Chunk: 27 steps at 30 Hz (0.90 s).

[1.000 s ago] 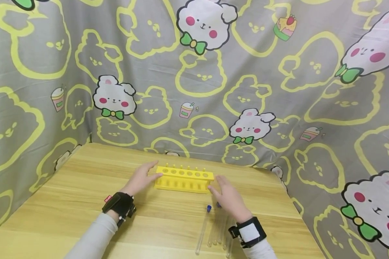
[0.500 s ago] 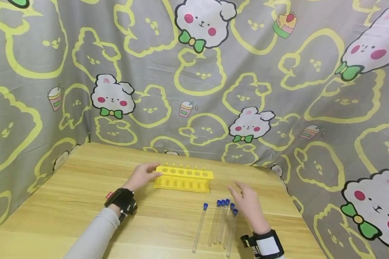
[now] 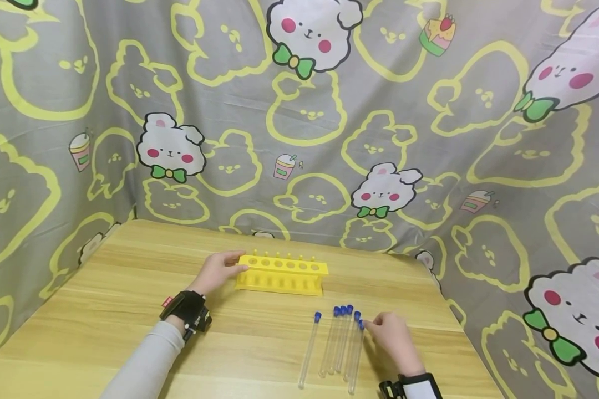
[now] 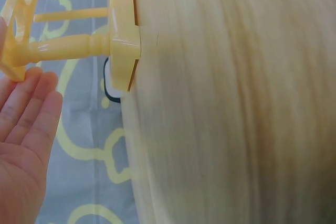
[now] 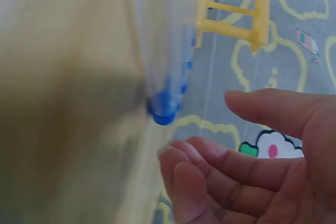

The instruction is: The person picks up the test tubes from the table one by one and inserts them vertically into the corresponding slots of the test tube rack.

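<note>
Rack steadied, tubes not yet loaded

The right hand [image 3: 391, 339] is held loosely open, fingertips just at the blue cap of the nearest test tube [image 3: 356, 354], with nothing pinched yet; the left hand [image 3: 216, 272] is laid with straight fingers against the left end of the yellow rack [image 3: 281, 274], pressing rather than gripping. All of the rack's round holes are seen empty, and the clear test tubes [image 3: 335, 344] are lying side by side on the wooden table [image 3: 105, 310] in front of it, so loading is judged not begun. The rack is glossy moulded plastic with slim rungs; the tubes are slender, transparent and blue-capped. A cartoon-printed grey cloth [image 3: 429, 138] is hung behind.
</note>
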### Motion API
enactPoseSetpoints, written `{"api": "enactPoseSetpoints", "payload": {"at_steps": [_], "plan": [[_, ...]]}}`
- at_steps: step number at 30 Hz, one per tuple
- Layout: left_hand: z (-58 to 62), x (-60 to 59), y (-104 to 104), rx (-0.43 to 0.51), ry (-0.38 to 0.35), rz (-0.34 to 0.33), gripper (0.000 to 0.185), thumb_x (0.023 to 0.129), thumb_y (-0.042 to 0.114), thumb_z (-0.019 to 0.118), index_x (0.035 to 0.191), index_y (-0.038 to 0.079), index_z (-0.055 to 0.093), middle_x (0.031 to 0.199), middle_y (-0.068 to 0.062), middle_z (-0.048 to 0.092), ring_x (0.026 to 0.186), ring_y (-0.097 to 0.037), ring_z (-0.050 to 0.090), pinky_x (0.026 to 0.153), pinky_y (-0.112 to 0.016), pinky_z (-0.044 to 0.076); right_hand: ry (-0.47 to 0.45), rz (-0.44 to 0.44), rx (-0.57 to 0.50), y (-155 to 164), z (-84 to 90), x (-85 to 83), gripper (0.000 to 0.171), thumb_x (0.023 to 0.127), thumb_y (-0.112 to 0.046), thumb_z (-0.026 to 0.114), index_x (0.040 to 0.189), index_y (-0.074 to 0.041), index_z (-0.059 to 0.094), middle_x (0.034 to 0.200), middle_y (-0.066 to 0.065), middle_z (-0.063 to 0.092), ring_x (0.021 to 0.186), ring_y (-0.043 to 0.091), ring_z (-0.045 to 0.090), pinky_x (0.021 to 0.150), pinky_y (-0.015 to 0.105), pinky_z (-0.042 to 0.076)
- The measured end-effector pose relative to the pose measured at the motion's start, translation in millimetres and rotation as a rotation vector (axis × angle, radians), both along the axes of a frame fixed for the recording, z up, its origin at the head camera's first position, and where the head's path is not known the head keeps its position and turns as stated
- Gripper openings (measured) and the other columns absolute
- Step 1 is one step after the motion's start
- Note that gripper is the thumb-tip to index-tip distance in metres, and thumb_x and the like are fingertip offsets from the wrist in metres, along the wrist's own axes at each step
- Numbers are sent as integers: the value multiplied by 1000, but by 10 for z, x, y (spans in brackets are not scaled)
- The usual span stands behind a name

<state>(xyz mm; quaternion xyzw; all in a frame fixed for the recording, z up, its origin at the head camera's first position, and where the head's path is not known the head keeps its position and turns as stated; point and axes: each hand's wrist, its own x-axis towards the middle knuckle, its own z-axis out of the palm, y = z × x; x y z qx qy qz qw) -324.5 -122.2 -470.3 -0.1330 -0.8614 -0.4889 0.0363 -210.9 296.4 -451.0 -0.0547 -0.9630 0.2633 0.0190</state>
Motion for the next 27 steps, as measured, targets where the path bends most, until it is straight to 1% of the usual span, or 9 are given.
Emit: {"api": "enactPoseSetpoints", "payload": {"at_steps": [2,6,10,15,18,23,27], "plan": [[1,6,4,3,-2,2,59,87,39,71,136,8,57,137,-15,59,122,-36,60,103,-48,50,-43,-15,-10,-24,-55,0,27,88,-23,66,71,-3,62,60,5,61,51,14,50,46,24,40],[0,25,13,11,-4,4,59,87,39,71,136,9,57,137,-15,59,121,-36,60,102,-48,50,-86,-43,-12,-71,-133,-4,30,87,-22,66,63,-5,58,50,0,53,44,11,46,43,21,37],[-2,39,19,14,-4,4,59,87,38,71,136,9,57,137,-16,59,121,-36,60,102,-48,50,-90,-51,7,-86,-177,-11,35,86,-21,67,56,-10,52,45,-3,46,41,9,42,41,20,34],[8,54,19,19,-15,10,60,87,38,71,137,9,56,138,-16,58,121,-36,60,102,-48,50,-97,-49,10,-90,-183,-12,39,85,-23,69,54,-12,48,45,-3,47,40,10,43,41,20,33],[12,58,18,24,-21,12,59,88,37,71,138,9,55,138,-16,58,122,-36,59,102,-48,50,-111,-40,1,-91,-183,-5,39,84,-24,71,55,-12,50,46,-1,49,40,11,46,40,20,34],[7,55,19,34,-23,17,59,88,37,71,138,9,55,138,-16,58,122,-36,59,103,-48,50,-131,-43,-21,-95,-185,9,32,84,-23,72,60,-8,56,47,1,52,40,12,49,39,21,38],[-11,49,25,44,-30,26,59,88,38,71,138,10,55,138,-15,58,123,-36,59,103,-49,49,-138,-60,-51,-105,-187,10,30,83,-20,71,60,-7,56,47,-1,50,40,11,48,39,20,39]]}}
